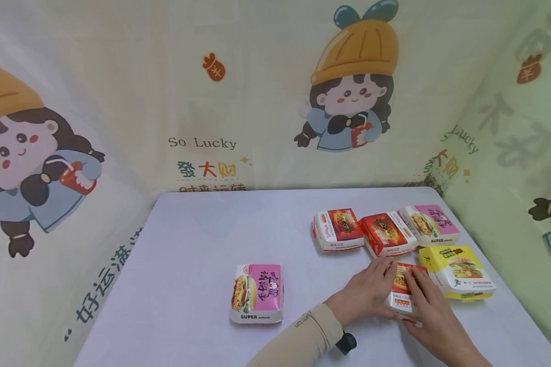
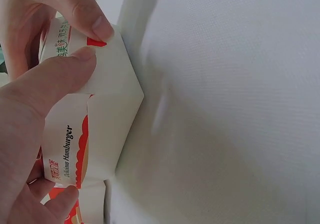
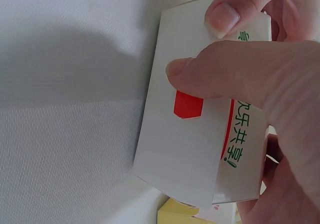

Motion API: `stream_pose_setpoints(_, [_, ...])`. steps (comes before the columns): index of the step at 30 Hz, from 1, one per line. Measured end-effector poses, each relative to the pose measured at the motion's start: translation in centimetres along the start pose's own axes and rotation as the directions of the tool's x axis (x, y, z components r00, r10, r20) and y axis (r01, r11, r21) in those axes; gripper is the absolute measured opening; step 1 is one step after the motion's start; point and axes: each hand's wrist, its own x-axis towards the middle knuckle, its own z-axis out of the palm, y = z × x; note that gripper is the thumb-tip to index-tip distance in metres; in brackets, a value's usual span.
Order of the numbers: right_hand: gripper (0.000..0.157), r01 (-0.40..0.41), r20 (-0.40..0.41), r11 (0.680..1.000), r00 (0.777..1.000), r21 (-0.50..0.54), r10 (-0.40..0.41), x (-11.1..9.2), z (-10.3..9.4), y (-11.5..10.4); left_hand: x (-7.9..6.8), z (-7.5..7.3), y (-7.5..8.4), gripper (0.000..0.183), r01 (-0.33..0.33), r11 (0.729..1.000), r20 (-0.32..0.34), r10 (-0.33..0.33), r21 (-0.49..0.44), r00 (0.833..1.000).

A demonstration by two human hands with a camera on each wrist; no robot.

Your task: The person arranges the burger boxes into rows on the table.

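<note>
A red-and-white hamburger box (image 1: 400,295) lies on the table at the right, between my two hands. My left hand (image 1: 366,291) grips its left side, and my right hand (image 1: 433,316) grips the right, fingers over the top. In the left wrist view, the thumb presses the near side of the hamburger box (image 2: 112,129), where "Delicious Hamburger" is printed. Both thumbs lie close together beside a small red tab (image 3: 188,105) in the right wrist view. The top is partly hidden by fingers.
A yellow-and-white burger box (image 1: 464,275) stands just right of the hands. Behind are two red burger boxes (image 1: 387,234) and a pink one (image 1: 430,225), set close together. Another pink burger box (image 1: 257,293) sits left of the hands. Printed cloth walls (image 1: 266,102) border the table.
</note>
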Motion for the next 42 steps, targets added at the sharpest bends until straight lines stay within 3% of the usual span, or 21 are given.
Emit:
stream_pose_setpoints(10, [0.125, 0.033, -0.036, 0.999, 0.999, -0.023, -0.034, -0.2, 0.0, 0.1, -0.4, 0.0, -0.2, 0.108, -0.008, 1.000, -0.014, 0.008, -0.028, 1.000])
stream_pose_setpoints(19, [0.121, -0.001, 0.001, 1.000, 1.000, 0.002, 0.001, -0.1, 0.2, -0.4, -1.1, -0.4, -0.5, 0.104, 0.013, 0.997, 0.014, -0.012, -0.076, 1.000])
stream_pose_setpoints(25, [0.120, 0.020, -0.015, 1.000, 1.000, 0.005, -0.020, 0.1, 0.1, -0.7, -1.7, -0.7, -0.8, 0.104, 0.018, 0.997, 0.000, -0.018, -0.070, 1.000])
stream_pose_setpoints(31, [0.118, 0.005, 0.022, 1.000, 1.000, 0.029, -0.005, 0.2, 0.1, -1.0, -2.1, -0.8, -1.1, 0.105, 0.022, 0.997, 0.001, -0.022, -0.076, 1.000])
stream_pose_setpoints(42, [0.116, 0.088, -0.053, 0.995, 0.995, 0.037, -0.086, 0.7, 0.2, -1.3, -2.7, -1.0, -1.9, 0.105, 0.031, 0.994, 0.007, -0.030, -0.107, 1.000])
